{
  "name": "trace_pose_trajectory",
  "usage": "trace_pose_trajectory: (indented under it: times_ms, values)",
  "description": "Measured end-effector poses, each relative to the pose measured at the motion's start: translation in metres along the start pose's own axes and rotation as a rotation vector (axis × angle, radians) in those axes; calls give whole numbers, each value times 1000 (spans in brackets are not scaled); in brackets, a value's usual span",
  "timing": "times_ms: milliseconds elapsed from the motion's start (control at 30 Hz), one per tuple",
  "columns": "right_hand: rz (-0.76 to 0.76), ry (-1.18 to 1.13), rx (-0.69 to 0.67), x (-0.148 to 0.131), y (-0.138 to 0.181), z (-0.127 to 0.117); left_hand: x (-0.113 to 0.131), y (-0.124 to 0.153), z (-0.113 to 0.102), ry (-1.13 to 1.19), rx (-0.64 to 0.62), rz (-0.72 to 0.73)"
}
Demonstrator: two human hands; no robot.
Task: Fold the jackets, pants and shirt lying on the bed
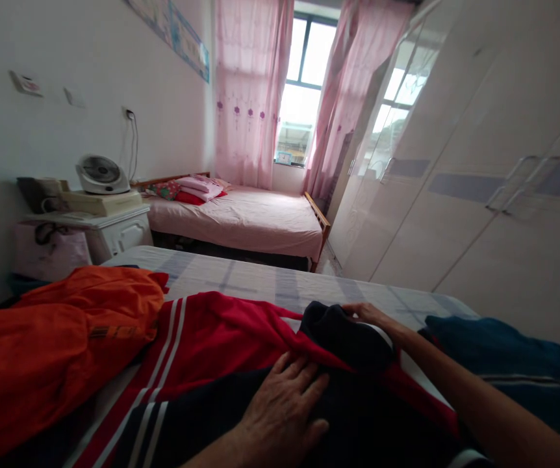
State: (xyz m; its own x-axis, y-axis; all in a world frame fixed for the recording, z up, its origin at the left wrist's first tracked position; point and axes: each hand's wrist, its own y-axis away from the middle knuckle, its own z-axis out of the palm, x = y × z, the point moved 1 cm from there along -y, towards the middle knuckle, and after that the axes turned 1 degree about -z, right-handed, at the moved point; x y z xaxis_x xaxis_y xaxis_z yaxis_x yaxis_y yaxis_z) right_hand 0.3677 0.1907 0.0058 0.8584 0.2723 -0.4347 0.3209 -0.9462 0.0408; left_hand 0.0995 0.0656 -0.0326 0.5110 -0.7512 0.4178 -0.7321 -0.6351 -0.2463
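Observation:
Spread over the near bed is a red and navy garment (231, 325) with paired white stripes, perhaps a tracksuit jacket. My left hand (284, 406) lies flat on its dark part, fingers stretched out across the edge of the red cloth. Beyond it, my right hand (370, 316) has its fingers bent over a bunched navy piece with a white stripe (341, 335) of the same garment. The fingertips are partly hidden behind that fold. To the left lies an orange garment (80, 325), touching the red cloth. A teal garment (499, 354) rests at the right, beyond my right forearm.
The near bed has a white and blue-grey sheet (226, 273). A pink-covered bed (255, 214) stands by the window. On the left, a white cabinet (119, 234) carries a box and a small fan (102, 174). White wardrobes (455, 227) line the right side.

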Motion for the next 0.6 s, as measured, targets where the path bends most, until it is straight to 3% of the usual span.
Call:
trace_pose_trajectory:
  times_ms: [133, 233, 367, 467, 600]
  values:
    - [17, 49, 192, -12, -3, -22, -1, 1, 2, 4, 11, -11]
    - [10, 40, 256, -26, -5, -46, 0, 1, 2, 4, 28, -10]
    - [83, -285, 221, -32, -6, -65, 0, 1, 2, 15, 37, 4]
    - [125, -367, 99, -20, -9, -58, 0, 0, 3, 21, 44, 19]
    - [94, -279, -8, 0, -20, -25, -1, 0, 3, 21, 37, 11]
